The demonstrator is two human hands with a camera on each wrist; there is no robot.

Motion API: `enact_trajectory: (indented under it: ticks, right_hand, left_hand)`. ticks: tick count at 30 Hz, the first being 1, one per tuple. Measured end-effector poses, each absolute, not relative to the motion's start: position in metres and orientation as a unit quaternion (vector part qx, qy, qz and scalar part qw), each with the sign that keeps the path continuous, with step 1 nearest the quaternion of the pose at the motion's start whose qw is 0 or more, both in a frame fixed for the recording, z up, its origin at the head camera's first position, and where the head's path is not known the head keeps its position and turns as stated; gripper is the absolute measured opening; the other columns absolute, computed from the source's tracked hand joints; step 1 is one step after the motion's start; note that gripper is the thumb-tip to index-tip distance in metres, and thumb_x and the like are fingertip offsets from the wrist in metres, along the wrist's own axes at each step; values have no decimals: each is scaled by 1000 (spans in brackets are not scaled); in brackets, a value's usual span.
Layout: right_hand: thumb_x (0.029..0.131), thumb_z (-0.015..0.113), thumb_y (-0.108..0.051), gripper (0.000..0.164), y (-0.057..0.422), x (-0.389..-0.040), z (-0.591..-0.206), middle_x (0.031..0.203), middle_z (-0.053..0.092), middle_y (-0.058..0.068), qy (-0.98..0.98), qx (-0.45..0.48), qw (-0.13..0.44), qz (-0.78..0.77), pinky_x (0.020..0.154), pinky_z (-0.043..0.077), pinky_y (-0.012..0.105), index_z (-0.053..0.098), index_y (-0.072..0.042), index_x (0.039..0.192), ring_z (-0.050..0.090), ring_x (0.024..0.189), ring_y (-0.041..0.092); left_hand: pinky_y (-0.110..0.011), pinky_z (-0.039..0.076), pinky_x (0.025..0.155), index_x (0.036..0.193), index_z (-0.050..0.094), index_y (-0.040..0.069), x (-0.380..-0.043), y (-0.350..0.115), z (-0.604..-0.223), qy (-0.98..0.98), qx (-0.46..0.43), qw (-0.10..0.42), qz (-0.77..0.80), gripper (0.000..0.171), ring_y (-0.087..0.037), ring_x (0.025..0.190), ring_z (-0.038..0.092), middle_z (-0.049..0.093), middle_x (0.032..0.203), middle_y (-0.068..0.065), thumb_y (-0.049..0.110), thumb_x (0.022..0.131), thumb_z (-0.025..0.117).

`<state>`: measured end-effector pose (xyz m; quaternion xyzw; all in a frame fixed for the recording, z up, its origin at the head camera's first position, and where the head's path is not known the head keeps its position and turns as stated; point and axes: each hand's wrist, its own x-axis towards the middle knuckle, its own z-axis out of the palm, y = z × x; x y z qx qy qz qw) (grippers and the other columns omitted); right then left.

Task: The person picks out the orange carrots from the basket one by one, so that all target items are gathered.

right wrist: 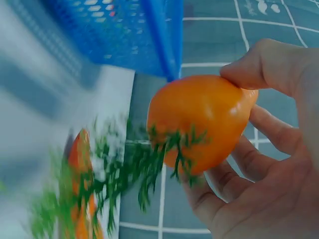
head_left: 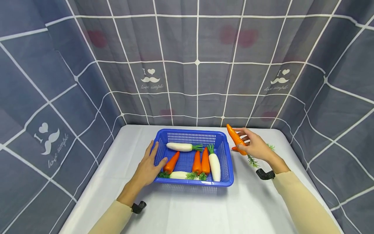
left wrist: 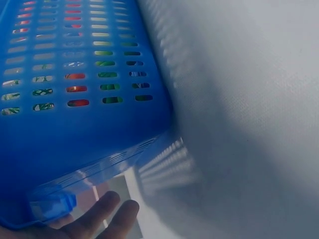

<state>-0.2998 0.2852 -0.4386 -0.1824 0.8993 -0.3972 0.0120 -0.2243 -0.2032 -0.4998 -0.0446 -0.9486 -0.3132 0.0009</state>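
Observation:
A blue plastic basket (head_left: 193, 131) stands on the table. My left hand (head_left: 147, 167) rests at its left rim with fingers spread and fairly straight; in the left wrist view the fingertips (left wrist: 127, 214) extend past the rim. To the right of the basket, my right hand (head_left: 255, 145) holds an orange carrot (head_left: 234, 136) between thumb and fingers, raised and tilted, its green leaves (right wrist: 174, 144) hanging down. Another carrot (right wrist: 82, 159) lies on the table below this hand, mostly hidden in the head view.
Inside the basket lie three carrots, one of them at the left (head_left: 172, 162), and three white radishes: at the back (head_left: 179, 147), right (head_left: 215, 167) and front (head_left: 177, 175). A white cloth (head_left: 187, 208) covers the table. Grey checked curtains (head_left: 181, 78) enclose the back and sides.

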Motion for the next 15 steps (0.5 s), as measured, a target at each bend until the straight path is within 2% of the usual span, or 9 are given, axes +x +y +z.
enact_trajectory:
  ticks: [3,5,8,12,15]
  right_hand:
    - [103,79,-3,63,293,-298,-443,146,74,24,908,-183,10,-376,95,66,34,61,-9,163,75,123,39]
    - [101,80,-2,62,299,-297,-446,143,76,23,915,-183,9,-359,92,65,31,63,-8,161,75,120,37]
    - [100,81,-2,59,305,-296,-451,138,79,19,927,-178,10,-329,94,64,37,67,-8,157,74,115,33]
    - [100,83,-4,56,313,-294,-460,130,81,14,940,-168,17,-297,102,64,51,70,-10,154,74,113,31]
    - [100,86,-6,53,320,-295,-469,126,81,13,944,-171,14,-283,103,63,55,72,-11,151,75,111,30]
  left_hand:
    - [-76,34,137,190,9,18,-224,-203,-500,-949,-45,1,-313,97,-57,177,29,-3,199,-15,58,119,60]
    - [-76,34,137,190,9,18,-224,-203,-500,-948,-46,1,-314,96,-57,177,29,-4,199,-15,58,119,60]
    - [-75,33,137,190,9,18,-224,-203,-501,-948,-45,3,-315,97,-57,177,28,-3,199,-15,58,119,60]
    - [-76,33,137,190,9,19,-224,-204,-501,-948,-43,2,-314,97,-57,177,28,-3,199,-15,61,118,59]
    - [-76,33,137,190,8,20,-224,-204,-500,-948,-43,3,-315,97,-57,177,28,-3,199,-15,61,119,59]
